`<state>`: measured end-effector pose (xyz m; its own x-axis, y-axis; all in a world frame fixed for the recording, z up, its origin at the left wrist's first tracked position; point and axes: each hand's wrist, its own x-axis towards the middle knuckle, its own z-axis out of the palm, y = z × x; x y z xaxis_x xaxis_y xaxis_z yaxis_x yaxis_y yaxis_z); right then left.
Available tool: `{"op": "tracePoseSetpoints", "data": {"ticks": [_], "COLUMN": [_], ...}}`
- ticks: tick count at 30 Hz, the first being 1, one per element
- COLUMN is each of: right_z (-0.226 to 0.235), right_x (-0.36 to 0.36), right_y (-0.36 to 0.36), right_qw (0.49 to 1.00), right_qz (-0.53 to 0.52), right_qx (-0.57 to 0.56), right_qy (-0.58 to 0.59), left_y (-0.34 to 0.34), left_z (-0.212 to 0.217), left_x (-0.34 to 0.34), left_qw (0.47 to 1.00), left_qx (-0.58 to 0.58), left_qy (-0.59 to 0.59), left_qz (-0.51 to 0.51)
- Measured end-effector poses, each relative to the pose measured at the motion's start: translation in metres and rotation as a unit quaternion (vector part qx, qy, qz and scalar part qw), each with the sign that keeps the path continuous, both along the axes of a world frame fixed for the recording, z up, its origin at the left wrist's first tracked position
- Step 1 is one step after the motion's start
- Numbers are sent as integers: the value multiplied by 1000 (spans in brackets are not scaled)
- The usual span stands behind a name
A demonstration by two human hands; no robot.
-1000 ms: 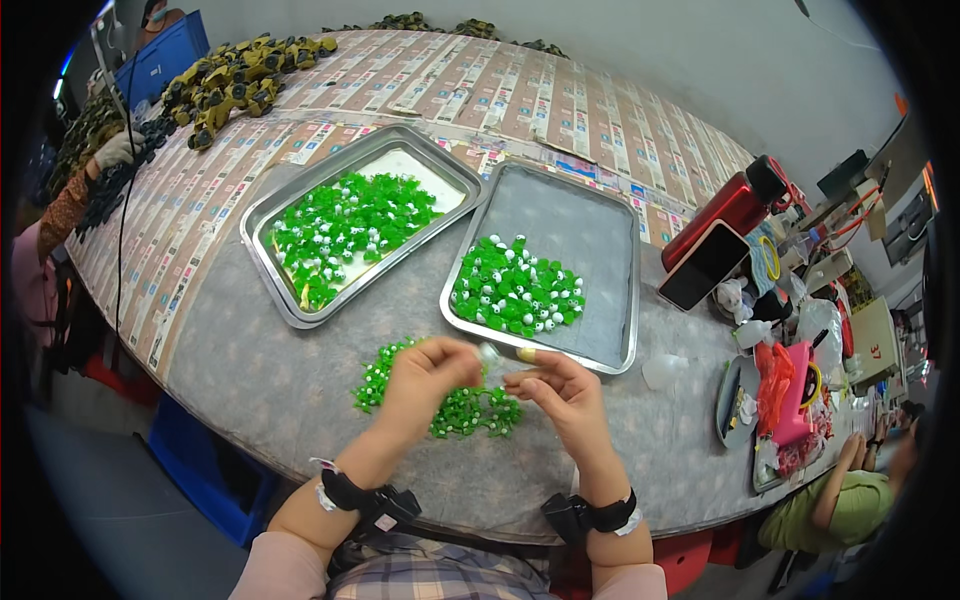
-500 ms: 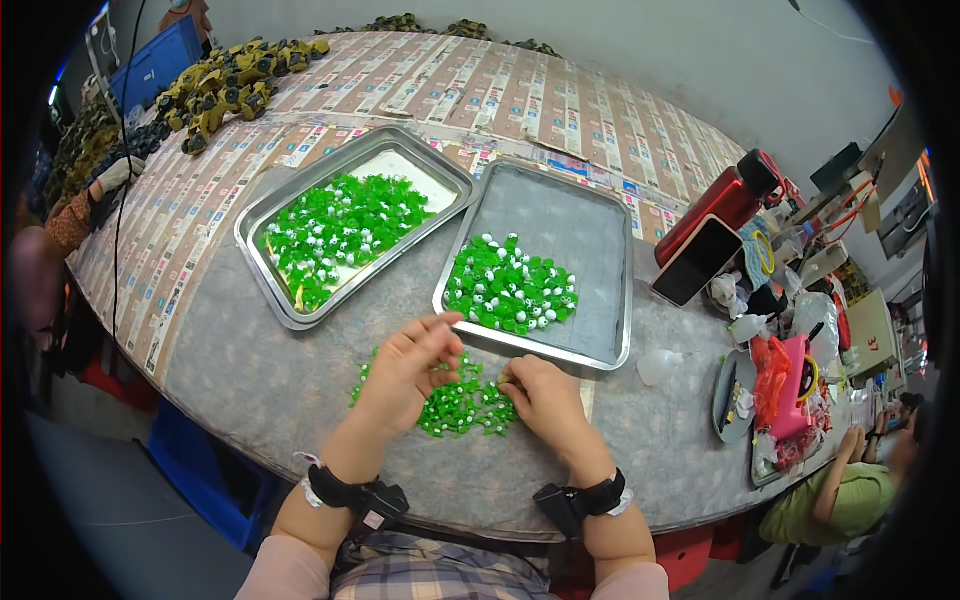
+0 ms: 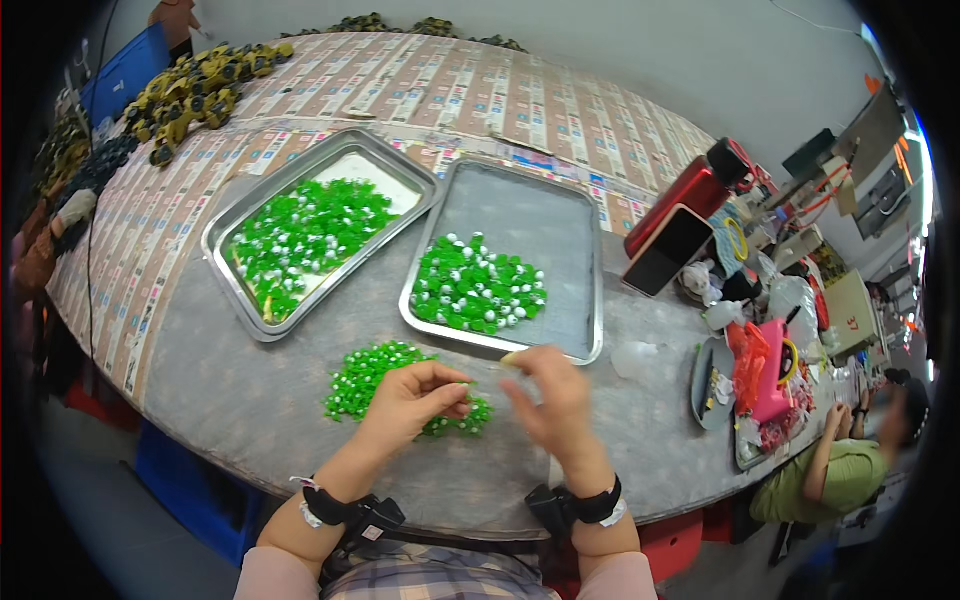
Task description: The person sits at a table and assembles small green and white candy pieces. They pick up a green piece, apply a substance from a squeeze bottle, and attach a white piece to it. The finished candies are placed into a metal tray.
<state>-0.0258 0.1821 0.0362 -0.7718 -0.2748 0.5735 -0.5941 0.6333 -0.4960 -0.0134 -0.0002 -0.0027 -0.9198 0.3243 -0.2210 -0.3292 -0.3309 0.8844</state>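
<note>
A pile of small green pieces with white bits (image 3: 372, 372) lies on the table in front of me. My left hand (image 3: 408, 402) is over its near right part, thumb and fingertips pinched together; whatever they hold is too small to make out. To its right, my right hand (image 3: 556, 408) is raised and blurred, its thumb and forefinger apart, close to the near edge of the right metal tray (image 3: 520, 205). That tray holds green pieces with white, eye-like balls (image 3: 478, 285) in its near left part. The left metal tray (image 3: 225, 262) holds more green and white pieces (image 3: 310, 235).
A red bottle (image 3: 680, 200) and a leaning phone (image 3: 668, 250) stand right of the trays. Beyond them are a grey dish (image 3: 712, 385), a pink container (image 3: 768, 375) and clutter. Yellowish toy parts (image 3: 195, 95) are heaped far left. A person in green (image 3: 838, 470) sits at right.
My left hand has drawn back from the tray edge to the pile, fingers now pinched. My right hand has risen off the pile, its thumb and forefinger parting. The whole view has shifted slightly.
</note>
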Motion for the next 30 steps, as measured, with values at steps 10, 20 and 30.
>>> {"op": "tracePoseSetpoints", "data": {"ticks": [10,20,30], "right_z": [-31,19,27], "right_x": [-1,-3,19], "right_y": [145,68,-2], "right_qw": [936,911,900], "right_qz": [-312,-122,-25], "right_qx": [-103,-364,-424], "right_qy": [-125,-148,-92], "left_y": [0,-3,-2], "left_z": [6,-1,1], "left_x": [0,0,-1], "left_qw": [993,986,975], "left_qx": [101,145,182], "left_qy": [-28,-77,-120], "left_qz": [50,39,29]}}
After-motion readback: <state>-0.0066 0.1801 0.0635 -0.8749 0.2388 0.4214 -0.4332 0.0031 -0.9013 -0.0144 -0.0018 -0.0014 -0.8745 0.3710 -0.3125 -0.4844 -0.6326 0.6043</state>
